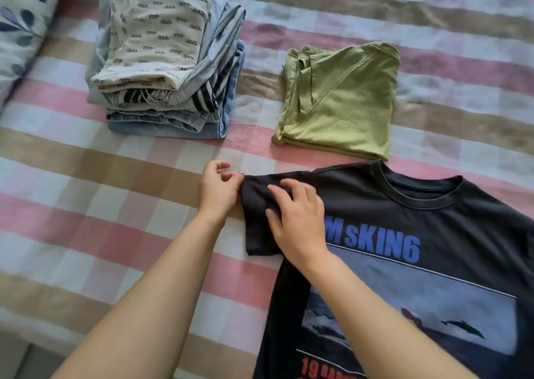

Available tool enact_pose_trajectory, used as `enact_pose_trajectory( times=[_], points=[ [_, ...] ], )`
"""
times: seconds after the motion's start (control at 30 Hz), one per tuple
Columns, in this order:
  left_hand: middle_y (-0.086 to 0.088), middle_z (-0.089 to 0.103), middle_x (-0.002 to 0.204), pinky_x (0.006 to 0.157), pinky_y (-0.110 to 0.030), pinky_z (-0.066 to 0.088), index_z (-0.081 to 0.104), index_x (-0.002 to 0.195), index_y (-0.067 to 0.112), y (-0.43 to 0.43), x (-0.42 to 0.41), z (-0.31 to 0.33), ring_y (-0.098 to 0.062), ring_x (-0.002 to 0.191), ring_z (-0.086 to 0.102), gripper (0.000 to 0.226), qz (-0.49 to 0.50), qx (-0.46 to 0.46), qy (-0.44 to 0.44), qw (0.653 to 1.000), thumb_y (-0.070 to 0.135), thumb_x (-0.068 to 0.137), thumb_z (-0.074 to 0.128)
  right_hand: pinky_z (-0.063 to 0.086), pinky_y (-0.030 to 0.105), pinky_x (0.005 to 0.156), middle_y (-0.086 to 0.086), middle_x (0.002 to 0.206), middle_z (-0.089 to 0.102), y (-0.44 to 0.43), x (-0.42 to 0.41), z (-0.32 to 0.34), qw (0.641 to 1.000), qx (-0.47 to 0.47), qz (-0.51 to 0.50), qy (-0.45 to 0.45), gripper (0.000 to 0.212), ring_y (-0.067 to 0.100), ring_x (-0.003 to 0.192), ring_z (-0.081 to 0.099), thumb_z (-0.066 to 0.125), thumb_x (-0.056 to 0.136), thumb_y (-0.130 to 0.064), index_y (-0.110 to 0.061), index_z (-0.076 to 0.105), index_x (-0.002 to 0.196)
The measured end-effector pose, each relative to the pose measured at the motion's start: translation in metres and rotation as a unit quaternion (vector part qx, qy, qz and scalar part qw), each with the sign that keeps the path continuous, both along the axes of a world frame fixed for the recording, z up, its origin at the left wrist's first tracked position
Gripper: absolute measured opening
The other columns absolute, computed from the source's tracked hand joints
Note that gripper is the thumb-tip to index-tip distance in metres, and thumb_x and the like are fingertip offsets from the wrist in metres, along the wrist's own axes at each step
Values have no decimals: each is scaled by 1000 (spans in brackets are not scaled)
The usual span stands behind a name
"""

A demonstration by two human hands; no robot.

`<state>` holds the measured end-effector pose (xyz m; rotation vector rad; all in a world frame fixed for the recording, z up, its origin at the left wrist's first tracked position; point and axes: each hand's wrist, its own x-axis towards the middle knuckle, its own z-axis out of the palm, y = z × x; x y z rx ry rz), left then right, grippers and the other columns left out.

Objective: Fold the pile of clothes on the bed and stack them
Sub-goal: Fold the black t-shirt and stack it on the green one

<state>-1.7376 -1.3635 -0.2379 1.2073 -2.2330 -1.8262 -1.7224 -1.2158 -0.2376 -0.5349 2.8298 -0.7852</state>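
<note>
Black T-shirt (404, 219) sleeve pinched at its edge by left hand (219, 189), right hand (297, 219) pressing it open-fingered.

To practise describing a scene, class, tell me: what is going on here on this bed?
A person is folding laundry on a striped bed. The left hand pinches the edge of the sleeve of a black T-shirt that lies flat, print up, while the right hand rests on that sleeve. It is not yet folded. Beyond it lies a folded green T-shirt on its own, and to its left stands a stack of folded clothes.
</note>
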Motion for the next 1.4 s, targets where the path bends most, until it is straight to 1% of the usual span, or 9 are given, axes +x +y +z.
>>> enact_pose_trajectory(
  times=[0.07,0.17,0.3,0.43,0.63,0.93,1.13,1.23,1.4],
  points=[
    [-11,56,83,52,-22,52,44,101,8,-1,10,-1,-20,64,55,21,18,59,-18,998,6,87,60,44,38,74,3,102,59,-1,22,7,999,-25,19,33,38,28,94,55,70,67,-39,-20,65,99],
    [-5,56,80,66,-26,52,44,107,8,2,23,-3,-18,74,56,35,-34,39,-21,998,4,81,68,45,29,60,-5,84,60,-9,53,7,994,69,78,36,49,19,74,57,77,46,-54,-26,66,86],
    [0,55,79,74,-33,51,42,119,6,13,24,2,-17,71,56,51,-62,-45,-5,997,-3,77,68,45,25,56,-8,75,63,-14,57,2,990,98,3,102,27,16,66,59,73,56,-23,-28,70,83],
    [2,57,83,73,-48,54,44,110,18,31,23,21,-22,71,58,42,-57,-88,47,993,1,79,66,45,33,58,-6,78,65,0,61,9,983,-93,-136,76,30,18,69,61,53,68,-6,-20,69,89],
    [9,58,75,59,-25,51,50,109,22,91,-7,44,-7,57,55,41,-174,-151,157,960,6,76,68,40,11,66,-13,75,60,35,76,26,842,-349,-402,-84,6,6,75,56,57,81,-41,-35,58,82],
    [-10,66,96,87,-42,46,62,109,3,153,-14,2,-30,95,58,23,-348,-304,154,873,6,86,57,50,41,64,4,97,63,81,77,2,926,36,-372,-47,38,29,89,57,86,58,-24,-20,69,92],
    [-3,30,151,112,-47,18,39,140,21,131,-2,-19,-23,141,24,48,-484,-475,46,734,28,93,45,28,46,100,2,138,51,81,83,-11,976,163,-140,41,53,18,128,47,55,79,-41,-18,58,126],
    [6,4,157,113,-44,-3,13,147,30,130,-3,-25,-12,144,-3,55,-486,-483,-46,727,40,97,33,38,52,100,0,134,54,93,78,-7,977,176,-123,21,61,15,124,50,70,70,-49,-21,61,123],
    [-15,55,131,100,-57,37,61,118,5,190,-3,5,-34,122,50,43,-456,-464,122,750,26,86,40,43,54,94,4,119,63,154,65,12,966,-14,-252,58,41,23,114,56,42,83,-33,-16,67,111]
  ],
)
